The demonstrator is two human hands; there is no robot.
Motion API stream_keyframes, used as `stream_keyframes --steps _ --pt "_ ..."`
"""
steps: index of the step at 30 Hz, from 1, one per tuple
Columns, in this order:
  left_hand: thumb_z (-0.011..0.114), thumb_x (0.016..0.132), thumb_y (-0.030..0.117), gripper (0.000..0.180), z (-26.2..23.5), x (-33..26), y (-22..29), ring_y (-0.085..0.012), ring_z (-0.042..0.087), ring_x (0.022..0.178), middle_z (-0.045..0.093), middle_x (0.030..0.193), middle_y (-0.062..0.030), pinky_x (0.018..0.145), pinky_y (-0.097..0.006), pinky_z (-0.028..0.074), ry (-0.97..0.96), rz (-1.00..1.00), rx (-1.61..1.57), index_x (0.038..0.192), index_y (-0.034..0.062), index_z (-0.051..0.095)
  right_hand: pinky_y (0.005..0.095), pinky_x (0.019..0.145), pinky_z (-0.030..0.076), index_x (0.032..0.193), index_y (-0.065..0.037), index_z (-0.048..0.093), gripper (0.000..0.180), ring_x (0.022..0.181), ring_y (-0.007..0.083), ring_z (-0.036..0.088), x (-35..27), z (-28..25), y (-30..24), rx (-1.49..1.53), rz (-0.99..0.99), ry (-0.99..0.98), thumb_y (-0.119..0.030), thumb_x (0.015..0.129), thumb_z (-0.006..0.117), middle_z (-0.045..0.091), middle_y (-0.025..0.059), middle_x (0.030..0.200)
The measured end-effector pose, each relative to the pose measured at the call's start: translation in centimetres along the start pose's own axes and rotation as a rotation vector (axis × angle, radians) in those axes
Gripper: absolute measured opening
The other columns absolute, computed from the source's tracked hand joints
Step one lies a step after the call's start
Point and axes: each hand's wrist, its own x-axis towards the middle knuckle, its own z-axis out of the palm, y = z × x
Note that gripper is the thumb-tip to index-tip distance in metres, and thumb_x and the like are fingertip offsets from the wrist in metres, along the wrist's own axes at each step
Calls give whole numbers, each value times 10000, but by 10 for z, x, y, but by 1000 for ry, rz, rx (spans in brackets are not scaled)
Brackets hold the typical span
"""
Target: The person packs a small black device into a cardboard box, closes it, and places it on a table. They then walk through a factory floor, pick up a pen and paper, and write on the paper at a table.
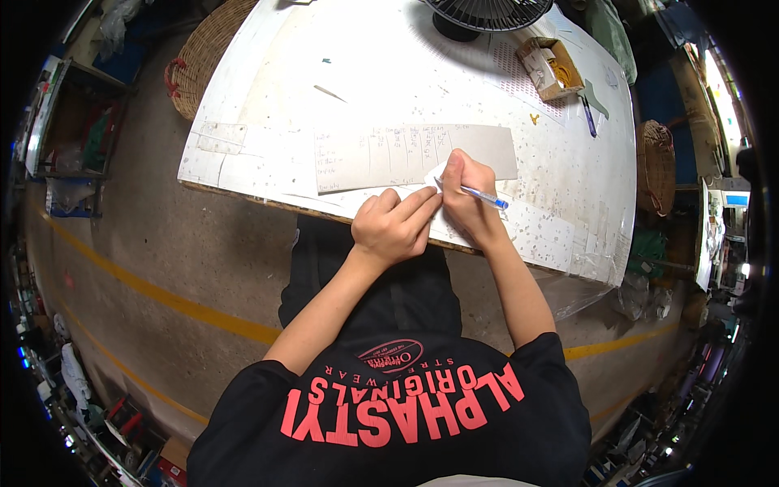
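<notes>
My right hand (469, 195) is closed round a blue-and-white pen (492, 198), its tip pointing down at a small white slip of paper (434, 174). Close beside it, my left hand (393, 222) lies at the table's near edge. Its fingers are pressed together, two reaching forward to hold the slip down; the thumb is hidden. Beneath the slip and just beyond my hands lies a long greyish sheet of card (345, 159) with handwritten columns and ruled lines.
A black fan (487, 11) stands at the back of the white table (268, 105). To the right are an open cardboard box (549, 69) with yellow items, a dark blue pen (588, 117) and a small yellow piece (534, 119). Wicker baskets (203, 61) flank the table.
</notes>
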Motion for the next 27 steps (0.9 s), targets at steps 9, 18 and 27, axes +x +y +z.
stream_keyframes --steps 9,18,27 --pt "710 785 179 200 -2 1 1 -124 488 563 742 982 118 506 -256 380 6 -2 3 959 202 806 387 529 400 759 4 469 359 515 259 416 -2 0 1 -6 -3 95 -155 1081 466 445 156 609" --pt "700 799 189 189 1 -1 0 -119 495 576 732 982 121 513 -258 384 11 -7 -4 956 208 804 386 525 397 747 -2 470 364 512 259 422 -1 0 -1 -3 20 56 -151 1080 468 435 154 601" --pt "700 797 188 189 -1 0 0 -121 503 584 736 988 111 518 -258 392 -2 -12 -8 955 207 803 399 524 398 748 -4 466 355 507 285 432 0 0 -4 -33 43 76 -136 1077 461 442 166 603"
